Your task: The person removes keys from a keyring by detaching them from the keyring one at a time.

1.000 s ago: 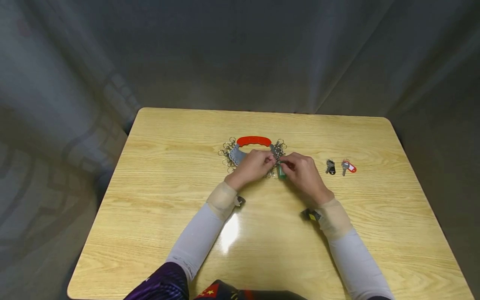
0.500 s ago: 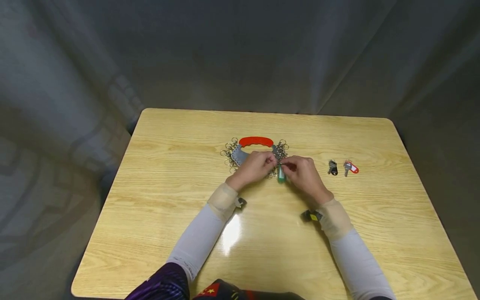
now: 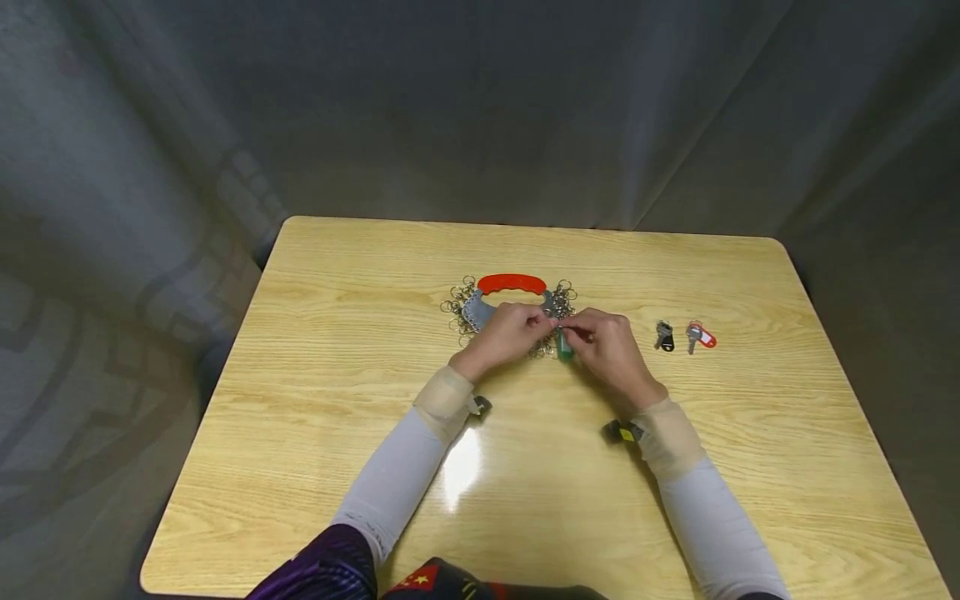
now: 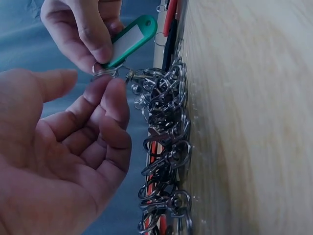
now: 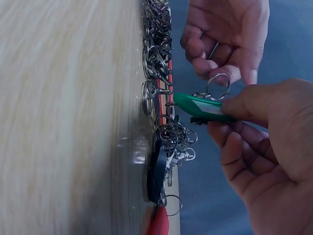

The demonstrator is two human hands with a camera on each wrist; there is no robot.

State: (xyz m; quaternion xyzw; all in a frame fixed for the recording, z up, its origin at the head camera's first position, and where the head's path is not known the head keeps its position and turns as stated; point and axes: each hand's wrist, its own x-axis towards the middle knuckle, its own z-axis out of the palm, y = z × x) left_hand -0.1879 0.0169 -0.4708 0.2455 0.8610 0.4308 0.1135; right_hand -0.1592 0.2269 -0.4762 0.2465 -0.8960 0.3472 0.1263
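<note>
My right hand (image 3: 609, 350) pinches a green key tag (image 5: 198, 106) with a white label between thumb and fingers. A metal key ring (image 5: 217, 87) is joined to the tag. My left hand (image 3: 510, 333) has its fingers curled at this ring, gripping it by the fingertips; the exact contact is partly hidden. Both hands meet over the right side of a grey metal plate (image 3: 477, 312) with a red handle (image 3: 512, 283). Many small metal swivel clips and rings (image 4: 166, 107) hang along the plate's edge. A dark piece, perhaps a key, shows beneath the tag in the right wrist view.
To the right on the wooden table (image 3: 337, 333) lie a key with a black tag (image 3: 665, 336) and a key with a red tag (image 3: 701, 336). A grey curtain (image 3: 480, 117) stands behind the table's far edge.
My fingertips have drawn slightly closer together at the ring. The green tag first swung lower, more into sight, then rose slightly. The plate and the two other keys stay in place.
</note>
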